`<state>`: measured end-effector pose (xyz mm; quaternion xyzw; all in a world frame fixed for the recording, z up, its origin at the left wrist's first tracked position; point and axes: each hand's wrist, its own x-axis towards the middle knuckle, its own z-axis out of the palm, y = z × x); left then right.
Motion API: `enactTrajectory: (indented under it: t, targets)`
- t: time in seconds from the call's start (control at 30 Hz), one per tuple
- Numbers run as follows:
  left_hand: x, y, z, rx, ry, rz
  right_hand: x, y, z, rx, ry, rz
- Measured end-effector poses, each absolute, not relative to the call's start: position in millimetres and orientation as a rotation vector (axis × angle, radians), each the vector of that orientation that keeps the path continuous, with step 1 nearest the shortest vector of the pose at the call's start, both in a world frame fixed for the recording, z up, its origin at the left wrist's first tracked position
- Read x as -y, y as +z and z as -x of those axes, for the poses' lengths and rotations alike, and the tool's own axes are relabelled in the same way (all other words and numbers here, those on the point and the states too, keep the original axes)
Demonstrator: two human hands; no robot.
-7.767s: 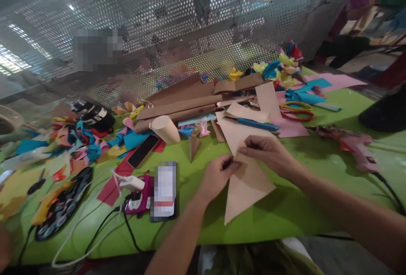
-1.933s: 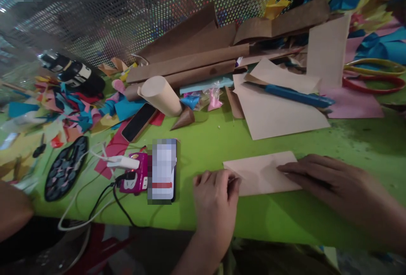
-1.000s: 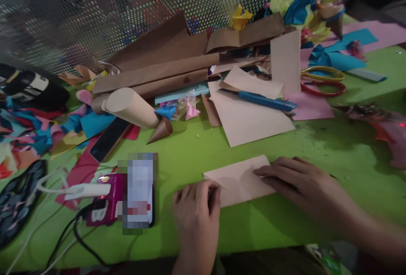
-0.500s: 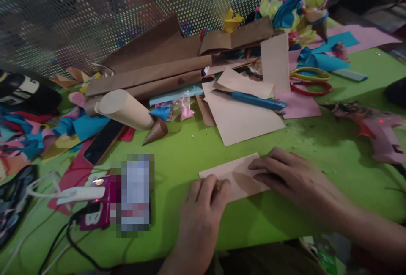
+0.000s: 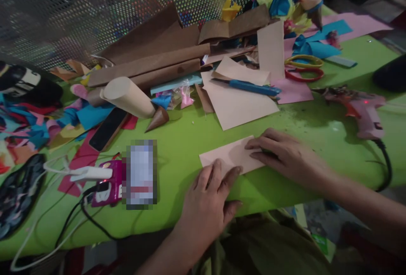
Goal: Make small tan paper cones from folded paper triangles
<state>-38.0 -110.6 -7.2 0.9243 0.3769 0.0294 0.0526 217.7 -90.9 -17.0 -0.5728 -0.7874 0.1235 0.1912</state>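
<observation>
A folded piece of pale pinkish-beige paper [image 5: 233, 150] lies at an angle on the green table in front of me. My left hand [image 5: 211, 192] rests over its lower left part, fingers spread and fingertips on the sheet, thumb held off to the side. At the opposite end, my right hand [image 5: 279, 152] holds the paper down, index finger and thumb close together on it; its other fingers are partly hidden. Beyond the hands lie larger sheets of the same paper [image 5: 239, 108] with a blue utility knife [image 5: 253, 88] across them.
A pink glue gun [image 5: 364, 112] with a red light sits at the right, near scissors [image 5: 304, 67]. Left are a lit phone [image 5: 141, 175], a magenta power block [image 5: 109, 182] with cables, and a dark phone [image 5: 108, 129]. A paper roll [image 5: 128, 97] and brown paper [image 5: 149, 65] lie behind.
My left hand has opened from curled fingers to spread ones, flatter on the paper. The right hand stays at the paper's right end. The view has shifted slightly.
</observation>
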Motion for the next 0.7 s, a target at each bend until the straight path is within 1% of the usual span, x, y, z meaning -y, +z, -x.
enactTrajectory:
  t: [0.1, 0.13, 0.3, 0.47, 0.7]
  targets:
    - [111, -9, 37, -1.153, 0.093, -2.83, 104, -6, -208, 2.243, 0.091, 1.525]
    - [111, -10, 37, -1.151, 0.089, -2.836, 112, -4, -202, 2.266, 0.052, 1.477]
    - [112, -13, 38, -1.152, 0.079, -2.843, 149, -13, -171, 2.427, 0.183, 1.286]
    - [114, -11, 41, -1.173, 0.112, -2.859, 163, -30, -181, 2.461, 0.084, 1.37]
    - [120, -12, 68, -1.113, 0.13, -2.914, 170, -35, -208, 2.436, 0.002, 1.453]
